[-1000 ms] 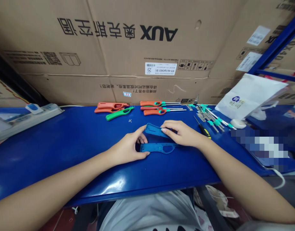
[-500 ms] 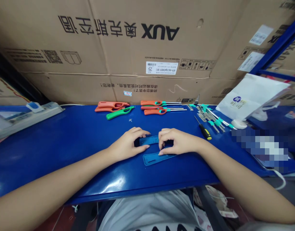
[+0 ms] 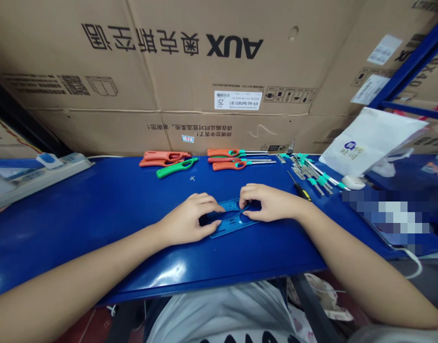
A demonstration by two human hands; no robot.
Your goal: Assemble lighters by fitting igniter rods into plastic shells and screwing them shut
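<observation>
Two blue plastic lighter casing halves lie side by side on the blue table, the far half just above the near half. Their inner sides face up, and their inner edges nearly meet near the finger rings. My left hand is curved around their left ends, fingertips on the far half and thumb on the near one. At the ring end, my right hand grips both halves with bent fingers and thumb. The right ends are partly hidden by that hand.
Orange casings and a green casing lie at the back. Beside them are assembled lighters with metal tubes. Further right are a screwdriver, several metal-and-teal parts and a white bag. A power strip sits left.
The near casing half has moved up against the far one and now lies nearly parallel to it. My right hand has shifted slightly right; my left thumb has come down onto the near half.
</observation>
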